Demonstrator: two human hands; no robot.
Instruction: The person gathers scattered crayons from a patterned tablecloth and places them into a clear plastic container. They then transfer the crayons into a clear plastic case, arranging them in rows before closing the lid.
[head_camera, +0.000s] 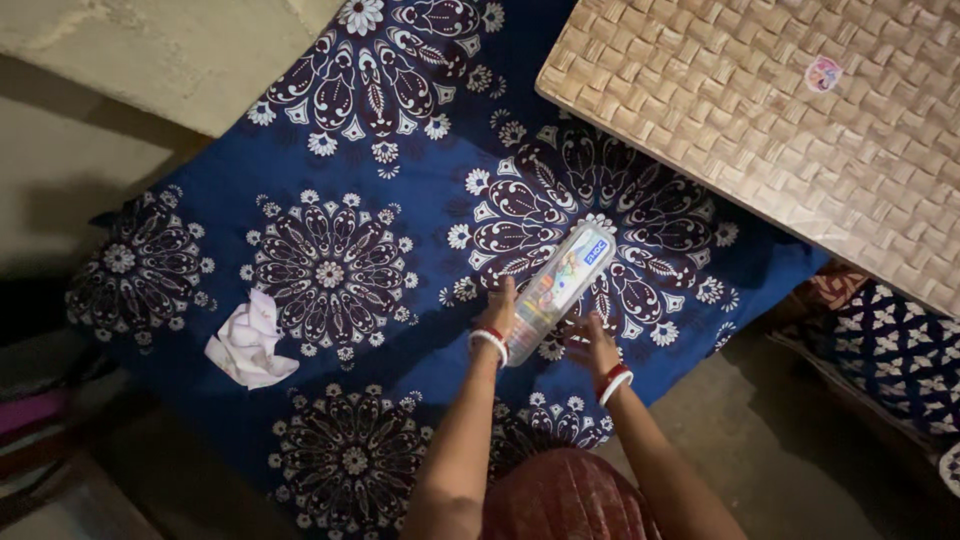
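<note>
While both arms are reaching forward from the bottom of the view, the left hand (497, 312) is resting against the near left edge of a long clear plastic package with a colourful printed insert (558, 291), fingers laid on it rather than clenched around it. That package is lying slantwise on the dark blue bedsheet with white floral medallions (330, 270), near its middle. Just beside the package's near end, the right hand (590, 343) is touching it with loosely curled fingers; whether it is actually grasping cannot be told. Both wrists are wearing red and white bangles (489, 340). A crumpled white cloth (249, 342) is lying well apart to the left, and a woven tan cane panel (790, 120) is covering the upper right.
</note>
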